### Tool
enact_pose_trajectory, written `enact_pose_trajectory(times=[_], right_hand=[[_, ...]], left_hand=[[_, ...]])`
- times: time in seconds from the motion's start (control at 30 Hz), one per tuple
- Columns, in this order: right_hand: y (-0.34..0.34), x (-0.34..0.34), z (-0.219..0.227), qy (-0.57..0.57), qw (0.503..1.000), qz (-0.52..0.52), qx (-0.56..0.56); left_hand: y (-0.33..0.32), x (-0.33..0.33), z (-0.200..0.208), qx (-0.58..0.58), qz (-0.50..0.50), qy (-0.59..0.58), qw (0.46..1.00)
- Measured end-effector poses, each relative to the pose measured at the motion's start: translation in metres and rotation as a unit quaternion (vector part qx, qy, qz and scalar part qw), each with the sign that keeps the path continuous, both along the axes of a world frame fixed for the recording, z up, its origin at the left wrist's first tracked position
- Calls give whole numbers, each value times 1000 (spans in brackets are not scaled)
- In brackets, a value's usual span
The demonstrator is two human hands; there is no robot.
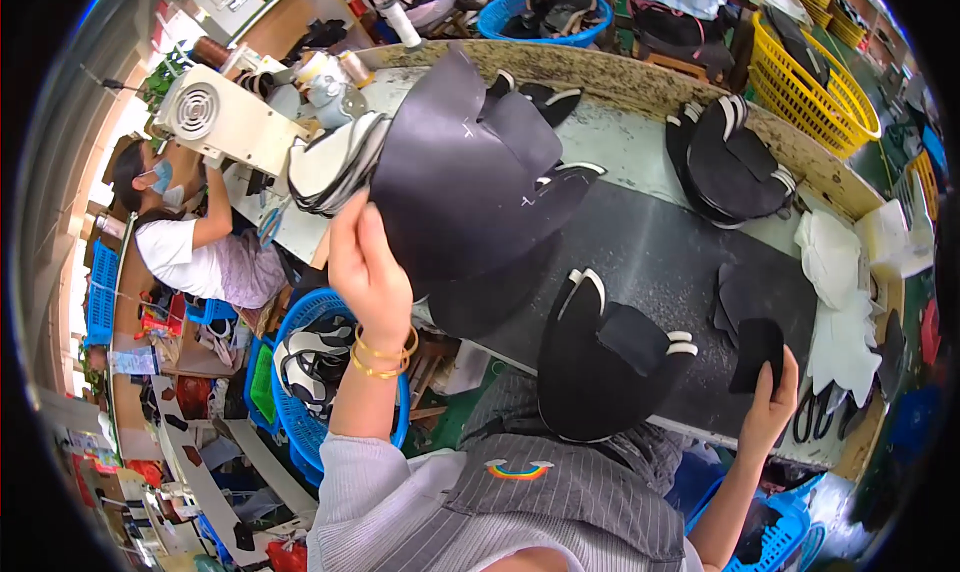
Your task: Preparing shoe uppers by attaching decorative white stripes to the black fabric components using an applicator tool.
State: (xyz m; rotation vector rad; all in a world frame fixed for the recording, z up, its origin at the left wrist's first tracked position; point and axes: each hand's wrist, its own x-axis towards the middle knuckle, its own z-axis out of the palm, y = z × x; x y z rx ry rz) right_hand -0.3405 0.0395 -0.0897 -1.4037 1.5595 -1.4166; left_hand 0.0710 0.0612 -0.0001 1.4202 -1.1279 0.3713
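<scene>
My left hand [372, 272] is raised at the left of the worktable, thumb and fingers pinching the lower edge of a large curved black shoe upper piece [440, 187]. Small white marks show on that piece, and it hangs above the table. My right hand [772, 397], near the table's right front, pinches a small black tongue-shaped piece [757, 354] held upright. Between the hands, a black shoe upper [600, 377] with white-edged ends lies at the table's front edge. More small black pieces [728, 297] lie just behind my right hand.
A stack of black uppers [725, 172] lies at the back right. White cut sheets [840, 317] and scissors [820, 412] are at the right. At the left stand a sewing machine [235, 120], layered white pieces [340, 167] and a blue basket [400, 402]. Other people sit nearby.
</scene>
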Motion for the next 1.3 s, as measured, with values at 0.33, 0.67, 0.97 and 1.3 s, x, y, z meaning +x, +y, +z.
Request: enact_pose_trajectory(times=[0.33, 0.67, 0.97, 1.3], right_hand=[[7, 32, 16, -32, 990, 104, 92], [18, 92, -19, 28, 919, 247, 306], [11, 98, -23, 6, 923, 205, 326], [12, 101, -23, 14, 927, 202, 316]], left_hand=[[62, -118, -69, 449, -506, -166, 717], [19, -114, -108, 498, -355, 221, 760], [8, -115, -113, 527, -301, 171, 776], [6, -119, -110, 543, -275, 116, 785]])
